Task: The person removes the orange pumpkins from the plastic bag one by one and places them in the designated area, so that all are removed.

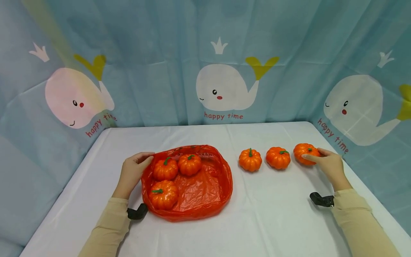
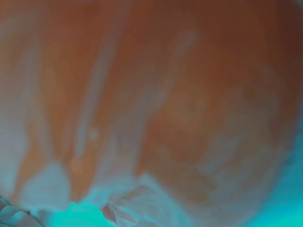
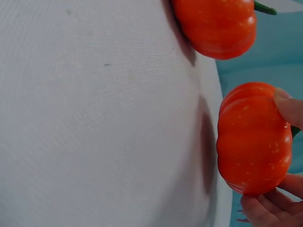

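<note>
My left hand (image 1: 132, 174) pinches the upper left rim of a red plastic bag (image 1: 205, 192), which is spread wide with its edge standing up. Three small orange pumpkins lie inside: a back left one (image 1: 165, 169), one beside it (image 1: 189, 165) and a front one (image 1: 163, 195). The left wrist view is filled by blurred bag plastic (image 2: 165, 94). Over at the right, my right hand (image 1: 332, 167) grips the rightmost pumpkin (image 1: 304, 153) between thumb and fingers. In the right wrist view this pumpkin (image 3: 254, 142) is seen from the side, the thumb on its top edge.
Two more pumpkins stand in a row between the bag and my right hand, a middle one (image 1: 278, 158) and a left one (image 1: 250, 160). A white cloth (image 1: 257, 221) covers the table. Behind and at the sides hangs a blue curtain (image 1: 154, 96) with whale prints.
</note>
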`<move>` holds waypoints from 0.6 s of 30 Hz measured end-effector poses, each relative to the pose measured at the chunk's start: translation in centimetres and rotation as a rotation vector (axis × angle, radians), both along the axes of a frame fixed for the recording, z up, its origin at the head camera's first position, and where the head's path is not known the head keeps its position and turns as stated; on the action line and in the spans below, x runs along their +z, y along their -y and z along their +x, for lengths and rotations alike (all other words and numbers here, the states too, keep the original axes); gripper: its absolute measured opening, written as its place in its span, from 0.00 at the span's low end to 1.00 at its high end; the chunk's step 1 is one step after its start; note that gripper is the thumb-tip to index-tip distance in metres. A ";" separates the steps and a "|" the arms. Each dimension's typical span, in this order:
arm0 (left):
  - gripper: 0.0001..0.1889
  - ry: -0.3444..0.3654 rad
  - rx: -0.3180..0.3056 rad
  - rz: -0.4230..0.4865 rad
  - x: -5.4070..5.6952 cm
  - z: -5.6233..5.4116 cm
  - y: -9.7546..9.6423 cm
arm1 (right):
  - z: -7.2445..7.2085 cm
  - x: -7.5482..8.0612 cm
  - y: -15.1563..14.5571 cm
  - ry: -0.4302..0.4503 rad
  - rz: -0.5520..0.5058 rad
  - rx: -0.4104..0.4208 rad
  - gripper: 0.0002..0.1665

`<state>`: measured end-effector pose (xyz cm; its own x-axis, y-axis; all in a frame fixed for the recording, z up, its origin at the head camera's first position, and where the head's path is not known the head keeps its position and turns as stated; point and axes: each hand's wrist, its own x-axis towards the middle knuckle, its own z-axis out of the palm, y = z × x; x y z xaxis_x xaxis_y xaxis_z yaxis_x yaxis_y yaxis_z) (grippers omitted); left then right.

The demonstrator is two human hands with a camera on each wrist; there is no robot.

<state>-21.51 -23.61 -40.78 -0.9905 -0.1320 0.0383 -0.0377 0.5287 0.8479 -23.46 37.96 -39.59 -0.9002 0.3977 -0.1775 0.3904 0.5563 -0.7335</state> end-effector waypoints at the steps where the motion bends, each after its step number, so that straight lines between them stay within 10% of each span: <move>1: 0.24 0.004 0.000 0.001 0.0 0.0 0.0 | -0.1 -0.1 0.0 -0.001 -0.005 -0.002 0.56; 18: 0.25 0.019 0.004 -0.009 -0.2 0.0 0.1 | -0.2 -0.7 -0.3 0.034 0.040 0.015 0.57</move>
